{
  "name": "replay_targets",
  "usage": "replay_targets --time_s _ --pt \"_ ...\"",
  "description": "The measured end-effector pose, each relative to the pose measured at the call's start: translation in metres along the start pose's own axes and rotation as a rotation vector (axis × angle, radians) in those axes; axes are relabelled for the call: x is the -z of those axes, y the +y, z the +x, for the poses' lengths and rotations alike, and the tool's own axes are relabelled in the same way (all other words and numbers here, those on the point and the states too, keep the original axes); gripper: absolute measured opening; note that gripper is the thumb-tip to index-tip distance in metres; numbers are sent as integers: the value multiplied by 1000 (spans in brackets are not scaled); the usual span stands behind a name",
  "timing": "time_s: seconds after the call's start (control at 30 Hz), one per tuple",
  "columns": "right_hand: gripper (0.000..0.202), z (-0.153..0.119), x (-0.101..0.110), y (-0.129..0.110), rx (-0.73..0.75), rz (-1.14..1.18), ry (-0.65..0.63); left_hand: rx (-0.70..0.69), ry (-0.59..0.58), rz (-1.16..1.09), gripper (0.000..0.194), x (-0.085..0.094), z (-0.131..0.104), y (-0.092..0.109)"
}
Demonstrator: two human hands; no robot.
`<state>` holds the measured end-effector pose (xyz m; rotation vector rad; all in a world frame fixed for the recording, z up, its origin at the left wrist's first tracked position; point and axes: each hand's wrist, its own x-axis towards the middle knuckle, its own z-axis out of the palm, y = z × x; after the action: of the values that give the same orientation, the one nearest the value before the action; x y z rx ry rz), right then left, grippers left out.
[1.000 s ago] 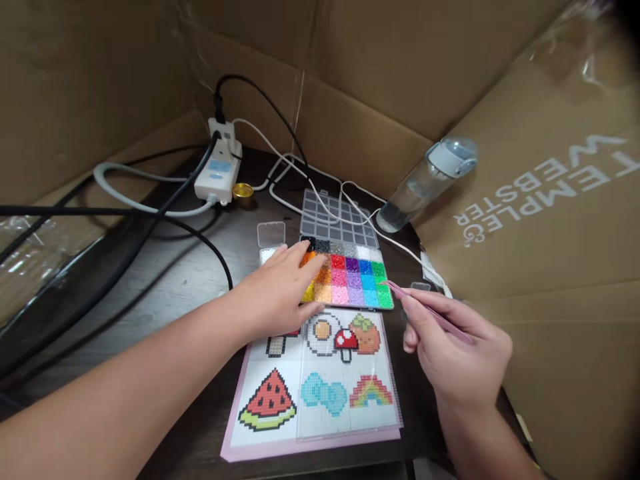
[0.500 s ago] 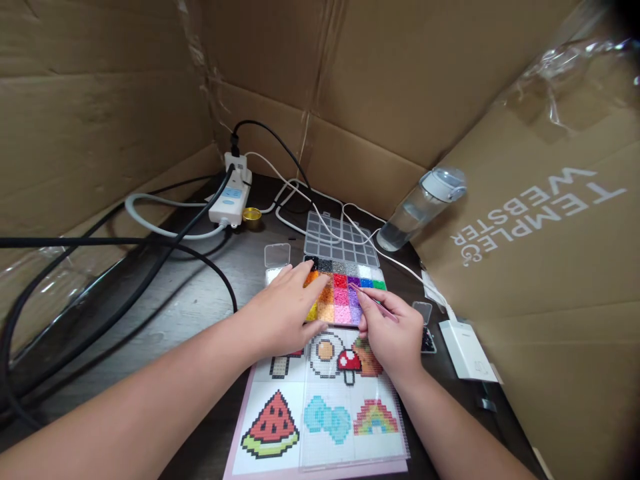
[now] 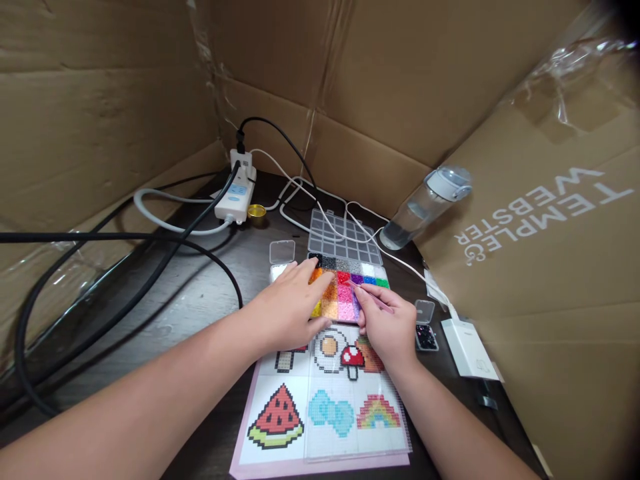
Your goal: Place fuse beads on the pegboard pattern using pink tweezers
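Note:
My left hand (image 3: 293, 307) lies with fingers spread over the left side of a compartment box (image 3: 350, 323) filled with colourful small beads. In my right hand (image 3: 389, 327) are thin pink tweezers (image 3: 377, 301), their tips at the red bead compartment. Whether a bead sits between the tips is too small to tell. Just below the box, a clear pegboard (image 3: 333, 450) covers part of a pattern sheet (image 3: 246, 453) with pixel pictures. A red, white and black bead mushroom (image 3: 353, 358) is on the pegboard. My left hand partly hides the box and a small case of white beads (image 3: 276, 272).
The box's clear lid (image 3: 345, 237) is folded back under a white cable. A water bottle (image 3: 423, 208) leans at the back right. At right are a small case of dark beads (image 3: 426, 337) and a white charger (image 3: 470, 350). A power strip (image 3: 237, 197) and gold cup (image 3: 257, 212) stand back left.
The tweezer tips have shifted left from the purple compartment to the red one. My left hand stays on the box. The whole view has shifted slightly.

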<state>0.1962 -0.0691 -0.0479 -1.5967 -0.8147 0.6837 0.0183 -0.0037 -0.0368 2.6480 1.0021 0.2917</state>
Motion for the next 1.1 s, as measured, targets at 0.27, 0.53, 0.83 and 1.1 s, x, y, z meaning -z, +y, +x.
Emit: replay_targets --time_s 0.27,0.53,0.83,1.1 --pt "36 0 0 0 10 19 -2 -15 27 7 71 -1 -1 0" --pt "35 1 1 3 27 -4 -7 -12 27 -7 69 0 -1 1" --pt "37 1 2 2 19 7 13 -11 24 12 69 1 -1 2" --pt "39 1 1 -1 -4 15 29 -16 35 2 67 0 -1 1"
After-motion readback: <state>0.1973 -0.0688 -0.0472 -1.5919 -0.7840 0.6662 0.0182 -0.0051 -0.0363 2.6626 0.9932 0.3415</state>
